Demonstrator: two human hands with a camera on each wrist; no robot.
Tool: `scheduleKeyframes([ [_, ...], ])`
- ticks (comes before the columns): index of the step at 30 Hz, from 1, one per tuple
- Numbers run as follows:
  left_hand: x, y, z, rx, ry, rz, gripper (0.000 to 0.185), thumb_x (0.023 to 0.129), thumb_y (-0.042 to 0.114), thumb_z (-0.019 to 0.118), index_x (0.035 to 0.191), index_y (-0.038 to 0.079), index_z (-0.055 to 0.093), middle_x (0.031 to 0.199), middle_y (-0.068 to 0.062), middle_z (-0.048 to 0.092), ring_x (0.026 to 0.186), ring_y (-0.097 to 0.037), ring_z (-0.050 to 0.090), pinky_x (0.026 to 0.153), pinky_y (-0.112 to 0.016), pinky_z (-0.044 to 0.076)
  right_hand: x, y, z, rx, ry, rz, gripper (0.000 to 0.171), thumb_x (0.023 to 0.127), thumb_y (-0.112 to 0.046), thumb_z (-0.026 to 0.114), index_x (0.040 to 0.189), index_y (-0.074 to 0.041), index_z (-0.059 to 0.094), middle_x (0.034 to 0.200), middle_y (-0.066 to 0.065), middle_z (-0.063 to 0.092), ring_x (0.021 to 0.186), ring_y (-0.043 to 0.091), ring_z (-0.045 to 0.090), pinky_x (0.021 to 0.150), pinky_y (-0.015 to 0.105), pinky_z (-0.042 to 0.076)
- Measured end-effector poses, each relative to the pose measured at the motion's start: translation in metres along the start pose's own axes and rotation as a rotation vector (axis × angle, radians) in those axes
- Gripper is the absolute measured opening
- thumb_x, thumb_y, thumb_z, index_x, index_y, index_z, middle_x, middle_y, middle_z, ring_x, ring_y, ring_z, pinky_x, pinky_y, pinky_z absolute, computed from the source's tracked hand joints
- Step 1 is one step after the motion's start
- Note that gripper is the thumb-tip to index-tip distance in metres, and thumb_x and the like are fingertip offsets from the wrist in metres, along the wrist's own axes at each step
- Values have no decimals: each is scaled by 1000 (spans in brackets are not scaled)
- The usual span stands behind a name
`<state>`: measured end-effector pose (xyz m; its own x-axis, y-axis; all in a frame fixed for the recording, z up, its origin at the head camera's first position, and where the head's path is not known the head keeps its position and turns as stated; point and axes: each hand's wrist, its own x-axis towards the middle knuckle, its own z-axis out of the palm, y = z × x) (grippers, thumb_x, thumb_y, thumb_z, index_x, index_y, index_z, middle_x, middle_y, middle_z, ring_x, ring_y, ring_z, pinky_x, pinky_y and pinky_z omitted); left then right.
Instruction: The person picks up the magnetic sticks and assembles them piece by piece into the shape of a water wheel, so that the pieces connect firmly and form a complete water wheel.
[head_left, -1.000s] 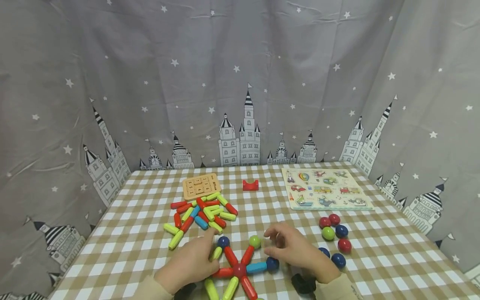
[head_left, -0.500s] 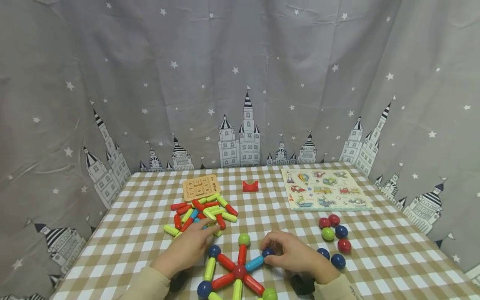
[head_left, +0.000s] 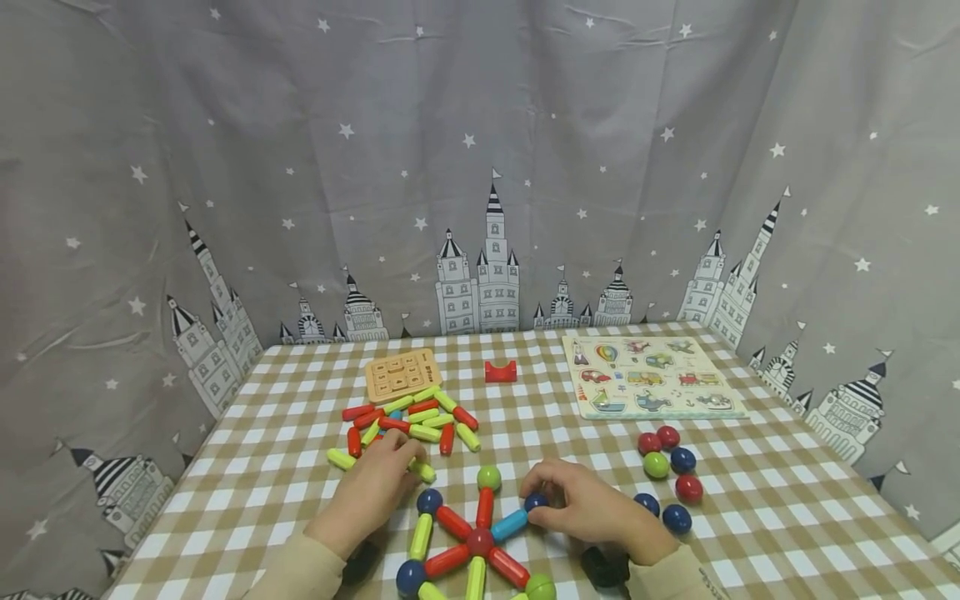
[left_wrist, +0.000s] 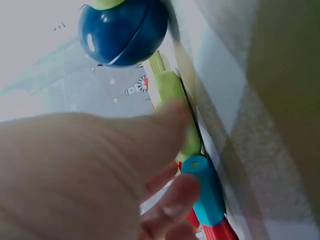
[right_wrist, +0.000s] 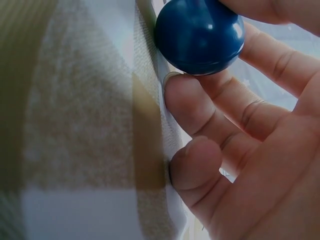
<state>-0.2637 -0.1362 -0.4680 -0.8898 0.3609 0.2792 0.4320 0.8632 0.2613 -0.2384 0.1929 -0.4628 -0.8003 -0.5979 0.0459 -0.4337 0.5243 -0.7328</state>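
A star of red, yellow-green and light blue rods radiates from a red ball (head_left: 480, 542) at the near table edge, with balls at several rod ends. My right hand (head_left: 581, 500) pinches the dark blue ball (right_wrist: 200, 37) at the tip of the light blue rod (head_left: 510, 524). Over the near side of the loose rods, my left hand (head_left: 375, 487) has its fingers bent downward. Its blurred thumb crosses a yellow-green rod (left_wrist: 170, 85), and its fingers are beside a light blue rod (left_wrist: 207, 192). Whether it grips either rod is unclear.
Beyond the left hand lie loose rods (head_left: 423, 417), beside a wooden number puzzle (head_left: 403, 374). A red curved block (head_left: 501, 372) sits at the back. On the right are a picture puzzle board (head_left: 651, 379) and several loose balls, including a green ball (head_left: 656, 465).
My left hand left the star and reached into the rods, shifting some. My right hand took hold of the blue ball. The star's arms turned, then stayed put over the last half second.
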Motion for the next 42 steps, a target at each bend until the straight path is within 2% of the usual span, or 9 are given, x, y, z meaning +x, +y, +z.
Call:
scheduleKeyframes([
  [4, 2, 0, 3, 39, -2, 45, 24, 84, 15, 86, 101, 22, 71, 100, 6, 57, 85, -12, 59, 76, -34, 55, -1, 2, 0, 1, 0, 18, 18, 95, -25, 75, 111, -21, 67, 102, -9, 65, 83, 7, 57, 73, 25, 46],
  [8, 2, 1, 5, 7, -12, 31, 19, 88, 18, 83, 101, 20, 70, 96, 7, 60, 88, -14, 60, 81, -37, 54, -1, 2, -1, 4, -3, 31, 17, 95, -24, 74, 111, -22, 67, 102, -9, 64, 84, 8, 56, 74, 25, 46],
  [12, 2, 6, 3, -69, 11, -69, 15, 92, 24, 79, 104, 23, 70, 98, 9, 64, 90, -11, 61, 83, -37, 53, -2, 1, -1, 9, -7, 34, 16, 96, -24, 74, 111, -22, 67, 102, -9, 64, 83, 7, 56, 74, 25, 46],
  [15, 3, 16, -1, -191, 20, -177, 16, 93, 33, 78, 105, 25, 72, 95, 12, 66, 81, -8, 60, 72, -34, 52, -2, 1, 0, 16, -10, 27, 16, 96, -23, 73, 111, -22, 67, 101, -8, 65, 82, 6, 56, 74, 25, 46],
  [17, 3, 24, -3, -263, -6, -193, 19, 91, 38, 79, 104, 25, 74, 93, 13, 68, 77, -6, 58, 68, -32, 50, -2, 0, 0, 21, -8, 18, 16, 96, -22, 73, 111, -21, 67, 101, -8, 65, 81, 6, 56, 73, 25, 47],
  [22, 1, 36, -3, -288, -139, -104, 16, 89, 38, 81, 98, 26, 77, 85, 17, 67, 75, -3, 56, 66, -27, 47, -1, -2, 0, 22, -7, 10, 17, 96, -22, 73, 112, -21, 67, 102, -7, 65, 80, 6, 56, 72, 24, 47],
  [25, -1, 36, -2, -287, -177, -54, 11, 89, 33, 81, 95, 25, 76, 82, 16, 64, 73, -2, 55, 65, -25, 47, 0, -3, 0, 12, -9, 5, 17, 96, -23, 74, 112, -22, 67, 102, -7, 65, 81, 6, 56, 73, 24, 47],
  [31, -1, 33, -1, -303, -193, -6, 10, 90, 30, 81, 95, 23, 76, 83, 16, 64, 74, -2, 54, 66, -24, 48, 2, -2, 1, 12, -11, 7, 17, 96, -24, 73, 112, -21, 68, 103, -5, 65, 82, 7, 56, 73, 24, 46],
  [42, -2, 34, 2, -351, -191, 41, 8, 91, 30, 80, 95, 24, 77, 83, 18, 61, 76, -2, 54, 68, -23, 47, 5, 0, 4, -6, 68, 29, 22, 96, -25, 74, 117, -17, 71, 101, -8, 68, 82, 6, 57, 74, 25, 46],
])
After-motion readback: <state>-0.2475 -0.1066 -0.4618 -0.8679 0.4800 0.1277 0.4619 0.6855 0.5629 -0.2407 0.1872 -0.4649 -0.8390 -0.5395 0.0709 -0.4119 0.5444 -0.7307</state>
